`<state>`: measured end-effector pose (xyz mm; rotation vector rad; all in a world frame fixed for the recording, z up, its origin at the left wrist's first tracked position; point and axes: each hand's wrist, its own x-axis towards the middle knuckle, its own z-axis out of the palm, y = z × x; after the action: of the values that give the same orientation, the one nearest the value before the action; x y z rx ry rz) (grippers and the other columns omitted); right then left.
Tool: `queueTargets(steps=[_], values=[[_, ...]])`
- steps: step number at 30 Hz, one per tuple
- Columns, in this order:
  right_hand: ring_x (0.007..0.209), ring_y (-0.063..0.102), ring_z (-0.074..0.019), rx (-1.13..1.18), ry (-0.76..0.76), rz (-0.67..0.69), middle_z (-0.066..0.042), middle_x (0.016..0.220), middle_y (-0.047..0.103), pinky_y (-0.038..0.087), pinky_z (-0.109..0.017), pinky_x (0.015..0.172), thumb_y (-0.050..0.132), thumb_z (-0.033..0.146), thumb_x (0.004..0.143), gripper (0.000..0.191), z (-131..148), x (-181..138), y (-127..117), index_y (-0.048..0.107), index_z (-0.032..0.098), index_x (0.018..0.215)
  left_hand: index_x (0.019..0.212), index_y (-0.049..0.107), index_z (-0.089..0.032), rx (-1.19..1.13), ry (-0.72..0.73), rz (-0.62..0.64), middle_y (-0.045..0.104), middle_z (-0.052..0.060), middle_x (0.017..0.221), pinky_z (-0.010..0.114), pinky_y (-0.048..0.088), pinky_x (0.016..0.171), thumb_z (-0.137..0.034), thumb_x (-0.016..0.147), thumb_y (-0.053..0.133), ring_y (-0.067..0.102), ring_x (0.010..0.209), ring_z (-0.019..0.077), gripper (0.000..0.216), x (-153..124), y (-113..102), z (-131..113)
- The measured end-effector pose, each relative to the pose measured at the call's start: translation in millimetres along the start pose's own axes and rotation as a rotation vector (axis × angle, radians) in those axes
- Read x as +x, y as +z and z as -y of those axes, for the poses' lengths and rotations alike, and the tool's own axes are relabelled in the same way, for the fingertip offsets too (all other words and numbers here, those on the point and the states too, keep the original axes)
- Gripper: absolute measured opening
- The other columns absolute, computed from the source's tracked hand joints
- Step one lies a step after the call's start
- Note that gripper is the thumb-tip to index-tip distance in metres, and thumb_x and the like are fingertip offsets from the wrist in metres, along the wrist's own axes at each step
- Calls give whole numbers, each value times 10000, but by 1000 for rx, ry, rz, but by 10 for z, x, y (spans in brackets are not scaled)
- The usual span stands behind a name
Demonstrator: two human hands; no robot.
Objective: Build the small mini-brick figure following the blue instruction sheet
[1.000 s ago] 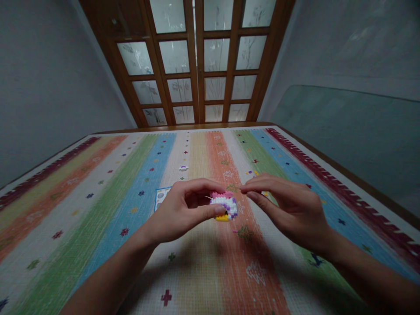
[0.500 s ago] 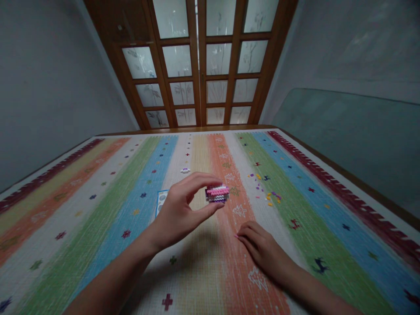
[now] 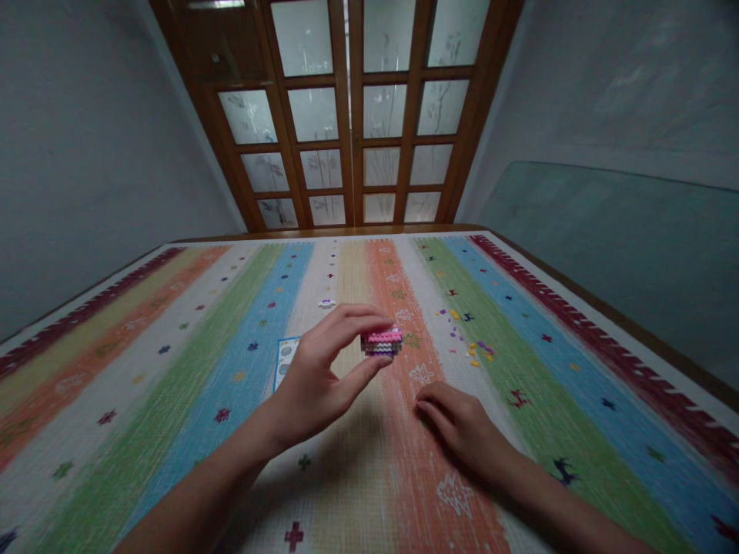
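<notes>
Between the thumb and fingers of my left hand (image 3: 315, 377) is a small model of toy building bricks (image 3: 382, 342), layered in pink, white and purple. It is held up above the table near the middle. Lower and to the right, my right hand (image 3: 459, 419) has its thumb and fingertips pinched together just over the orange stripe. A tiny pink brick showed at those fingertips a moment earlier; the fingers now hide it. Loose yellow, purple and pink bricks (image 3: 473, 354) lie scattered beyond my right hand.
A striped, patterned tablecloth (image 3: 190, 431) covers the table. Partly behind my left hand lies a blue-edged printed sheet (image 3: 285, 358). Farther back sits a small white piece with purple on it (image 3: 326, 303). Wooden doors with glass panes (image 3: 353, 154) stand beyond the table.
My right hand has shifted up slightly, and the tiny pink brick at its fingertips has gone out of sight. My left hand holds the brick model in nearly the same place.
</notes>
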<state>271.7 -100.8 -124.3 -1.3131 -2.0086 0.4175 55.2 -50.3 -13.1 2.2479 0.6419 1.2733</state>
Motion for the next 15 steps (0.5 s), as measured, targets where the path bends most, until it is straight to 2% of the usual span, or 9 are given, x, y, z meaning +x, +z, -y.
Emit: queueTargets(steps=[5, 9, 15], values=[[649, 660, -130, 133, -58, -336, -10, 753, 702, 562, -244, 609, 586, 172, 832, 74, 411, 336, -548, 656, 196, 838, 1078, 595, -185, 151, 146, -64, 640, 85, 1021, 321, 536, 852, -99, 794, 636, 614, 973, 173, 300, -21, 23, -31], [653, 656, -124, 145, -181, -402, 4, 770, 702, 569, -236, 626, 617, 132, 816, 116, 760, 465, -777, 662, 225, 870, 1121, 564, -179, 280, 239, -96, 647, 80, 1036, 288, 541, 851, -74, 776, 647, 626, 984, 167, 370, -41, 22, -28], [700, 658, -143, -5, -357, -348, -18, 779, 689, 553, -249, 647, 558, 90, 846, 148, 871, 560, -741, 621, 212, 903, 1112, 564, -185, 351, 255, -124, 656, 81, 1046, 302, 543, 862, -89, 795, 626, 634, 995, 179, 337, -50, 17, -22]])
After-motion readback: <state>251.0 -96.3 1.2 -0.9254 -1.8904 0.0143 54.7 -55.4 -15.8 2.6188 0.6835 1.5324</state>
